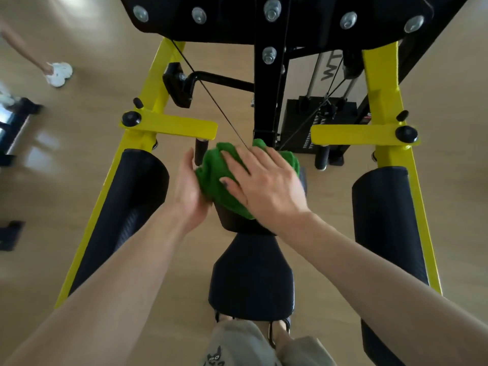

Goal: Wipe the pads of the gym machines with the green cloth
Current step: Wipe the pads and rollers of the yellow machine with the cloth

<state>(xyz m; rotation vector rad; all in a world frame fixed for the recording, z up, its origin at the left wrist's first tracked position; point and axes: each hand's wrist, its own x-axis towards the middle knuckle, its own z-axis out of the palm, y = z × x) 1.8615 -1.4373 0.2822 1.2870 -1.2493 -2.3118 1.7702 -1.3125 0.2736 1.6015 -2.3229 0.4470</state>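
**Green cloth on the centre pad, side pads not yet reached**

Green cloth lies bunched on top of the upright black back pad in the middle of the machine, covering its upper end. The right hand lies flat on the cloth with fingers straight and spread, pressing it down onto the pad rather than clutching it. The left hand sits against the cloth's left edge, palm turned inward and fingers nearly straight, steadying cloth and pad; whether its fingertips pinch any fabric I cannot tell

Judging by this, the wipe is under way on the back pad's top. The seat pad just below it, the left arm pad and the right arm pad on the yellow frame have no cloth on them; nothing shows whether they are already wiped, so I would count them as probably left to do, along with any other machines

As for writing, pale letters run sideways on the panel behind the guide rods, above the weight stack, but they are partly hidden and not readable. A small red label at the stack's right edge is too small to make out. A dark cat-like print shows on the person's trousers
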